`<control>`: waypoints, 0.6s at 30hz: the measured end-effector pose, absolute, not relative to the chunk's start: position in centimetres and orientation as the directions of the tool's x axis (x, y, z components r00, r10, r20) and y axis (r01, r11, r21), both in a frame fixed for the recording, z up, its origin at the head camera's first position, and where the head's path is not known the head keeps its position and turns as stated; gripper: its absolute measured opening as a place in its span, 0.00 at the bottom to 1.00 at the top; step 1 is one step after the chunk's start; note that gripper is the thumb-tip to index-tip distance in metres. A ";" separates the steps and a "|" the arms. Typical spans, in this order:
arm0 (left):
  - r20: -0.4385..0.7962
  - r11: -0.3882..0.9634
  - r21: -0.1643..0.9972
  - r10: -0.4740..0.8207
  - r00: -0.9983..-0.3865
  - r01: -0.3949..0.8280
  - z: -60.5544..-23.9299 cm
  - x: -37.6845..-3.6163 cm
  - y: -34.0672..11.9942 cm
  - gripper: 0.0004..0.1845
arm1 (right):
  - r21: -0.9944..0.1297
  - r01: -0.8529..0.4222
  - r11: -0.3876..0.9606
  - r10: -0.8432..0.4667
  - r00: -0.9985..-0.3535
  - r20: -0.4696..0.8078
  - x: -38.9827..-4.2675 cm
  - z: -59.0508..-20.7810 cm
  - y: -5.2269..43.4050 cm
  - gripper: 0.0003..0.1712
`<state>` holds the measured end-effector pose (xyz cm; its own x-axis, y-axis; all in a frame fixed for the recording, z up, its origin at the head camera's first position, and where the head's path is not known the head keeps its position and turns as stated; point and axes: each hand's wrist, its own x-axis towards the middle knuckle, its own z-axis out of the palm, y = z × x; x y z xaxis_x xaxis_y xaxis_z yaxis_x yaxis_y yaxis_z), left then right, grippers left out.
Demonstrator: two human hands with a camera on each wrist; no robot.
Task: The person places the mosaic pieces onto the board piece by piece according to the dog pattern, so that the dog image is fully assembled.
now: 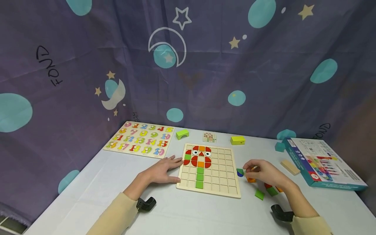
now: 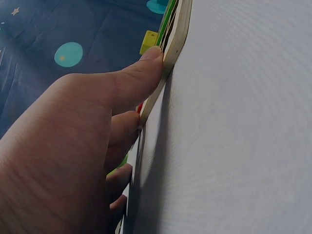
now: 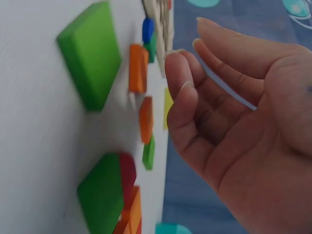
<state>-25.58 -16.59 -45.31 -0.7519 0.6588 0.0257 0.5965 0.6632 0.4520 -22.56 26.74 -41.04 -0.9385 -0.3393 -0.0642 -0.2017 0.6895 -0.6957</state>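
Note:
A wooden grid board (image 1: 222, 187) lies in front of me, bearing red, orange and green pieces that form a face-like figure above a green column. At its left edge rests my left hand (image 1: 158, 171), fingers extended, with the thumb touching the board's side in the left wrist view. Over loose pieces right of the board hovers my right hand (image 1: 265, 171), its fingers loosely bent and nothing visible between them. Below it lie a green tile (image 3: 92, 56), an orange piece (image 3: 138, 68) and a blue piece (image 3: 147, 30). My right hand partly hides some pieces in the head view.
A number puzzle board (image 1: 141, 138) lies at the back left. Behind the grid board are a green arch block (image 1: 182, 134), a small pattern card (image 1: 209, 137) and a yellow block (image 1: 237, 140). Rightward lie a plain wooden block (image 1: 290, 167), a teal block (image 1: 280, 147) and a flat box (image 1: 329, 163).

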 end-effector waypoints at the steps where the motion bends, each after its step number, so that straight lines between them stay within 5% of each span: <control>1: 0.027 0.664 0.449 0.659 -0.752 0.598 -45.4 -25.6 -16.6 0.42 | -0.688 -0.202 0.697 -0.337 -0.939 -0.066 -22.5 -41.1 26.9 0.13; 18: 0.028 0.671 0.435 0.656 -0.754 0.600 -45.5 -25.8 -16.7 0.43 | -0.651 -0.181 0.737 -0.322 -0.941 -0.102 -22.2 -42.0 28.3 0.16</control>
